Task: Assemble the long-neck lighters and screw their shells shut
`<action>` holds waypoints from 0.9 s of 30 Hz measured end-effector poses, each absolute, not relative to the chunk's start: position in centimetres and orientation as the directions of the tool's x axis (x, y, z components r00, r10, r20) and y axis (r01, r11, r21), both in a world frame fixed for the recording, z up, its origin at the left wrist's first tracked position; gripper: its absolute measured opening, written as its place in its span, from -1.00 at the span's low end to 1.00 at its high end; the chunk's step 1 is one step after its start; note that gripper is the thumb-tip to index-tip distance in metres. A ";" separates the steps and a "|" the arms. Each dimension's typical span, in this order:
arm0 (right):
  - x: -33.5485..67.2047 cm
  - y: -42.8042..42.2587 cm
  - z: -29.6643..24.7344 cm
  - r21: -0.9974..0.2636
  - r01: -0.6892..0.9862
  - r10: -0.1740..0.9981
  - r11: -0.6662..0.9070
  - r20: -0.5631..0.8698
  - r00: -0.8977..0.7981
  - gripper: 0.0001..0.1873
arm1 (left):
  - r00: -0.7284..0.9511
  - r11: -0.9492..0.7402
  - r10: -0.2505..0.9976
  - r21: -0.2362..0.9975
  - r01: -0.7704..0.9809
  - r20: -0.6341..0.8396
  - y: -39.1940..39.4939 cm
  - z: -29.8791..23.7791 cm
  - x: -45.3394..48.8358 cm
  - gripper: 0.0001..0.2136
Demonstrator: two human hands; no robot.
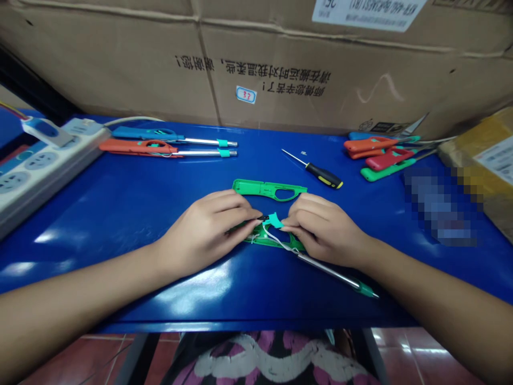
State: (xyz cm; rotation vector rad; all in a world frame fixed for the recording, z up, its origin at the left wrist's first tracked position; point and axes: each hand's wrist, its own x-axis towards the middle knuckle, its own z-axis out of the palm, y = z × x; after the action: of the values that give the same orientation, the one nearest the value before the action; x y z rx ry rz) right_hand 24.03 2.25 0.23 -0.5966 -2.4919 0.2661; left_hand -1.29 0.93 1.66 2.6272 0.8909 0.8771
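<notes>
Green near half point(262, 238), with green far half point(256, 188) and fittings

Left hand point(210, 224): fingertips and thumb pinching a black part point(263, 217). Right hand point(331, 229): pinching a teal piece point(274, 220), adjacent. Near half: on the table point(120, 203), between and partly under the hands. Far half: just beyond the fingers. White wire point(276, 240): one, running toward the tube point(328, 269). Possible faults: wire pulled loose, if the tube rolls or is knocked; wire trapped, if left across the rim; teal piece dropped, if the pinch slackens.

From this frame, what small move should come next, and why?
Probably ease the teal piece and black part into the nearer green shell: the left hand pinches the black part, the right hand the teal piece, both over that shell.
</notes>
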 end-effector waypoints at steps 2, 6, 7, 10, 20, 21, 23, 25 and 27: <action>24.0 2.2 0.3 -0.300 0.358 0.463 0.884 0.468 -0.753 -0.78 | 0.638 -0.794 0.608 0.386 0.470 0.473 0.9 1.6 -1.3 -0.86; 24.1 2.2 0.3 -0.274 0.364 0.454 0.890 0.463 -0.762 -0.76 | 0.645 -0.800 0.599 0.382 0.463 0.474 0.9 1.3 -1.4 -0.86; 24.1 2.2 0.4 -0.278 0.358 0.450 0.892 0.464 -0.763 -0.77 | 0.648 -0.803 0.596 0.378 0.461 0.475 1.0 1.2 -1.4 -0.87; 24.1 2.2 0.5 -0.413 0.325 0.502 0.851 0.456 -0.735 -0.82 | 0.651 -0.813 0.582 0.366 0.452 0.488 1.0 1.1 -1.4 -0.87; 24.0 2.0 1.4 -0.538 0.345 0.587 0.769 0.381 -0.714 -0.86 | 0.608 -0.693 0.699 0.568 0.444 0.378 0.7 1.1 -1.2 -0.81; 24.0 2.0 1.4 -0.521 0.353 0.582 0.777 0.381 -0.719 -0.85 | 0.612 -0.690 0.700 0.571 0.445 0.369 0.6 1.1 -1.2 -0.81; 24.1 1.9 1.5 -0.494 0.361 0.570 0.791 0.380 -0.729 -0.85 | 0.619 -0.688 0.699 0.572 0.447 0.357 0.5 1.2 -1.0 -0.79; 24.2 1.9 1.4 -0.475 0.370 0.563 0.798 0.372 -0.738 -0.83 | 0.620 -0.683 0.702 0.577 0.449 0.349 0.4 1.2 -0.9 -0.80; 24.3 2.0 1.3 -0.461 0.374 0.557 0.804 0.365 -0.746 -0.83 | 0.621 -0.677 0.707 0.579 0.454 0.340 0.3 1.1 -0.8 -0.80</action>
State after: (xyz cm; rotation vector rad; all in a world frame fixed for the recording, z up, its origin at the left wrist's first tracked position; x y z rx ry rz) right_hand 24.26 1.99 1.30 -0.6916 -2.4954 0.4969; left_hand -0.75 0.26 1.13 2.4048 0.9185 0.7745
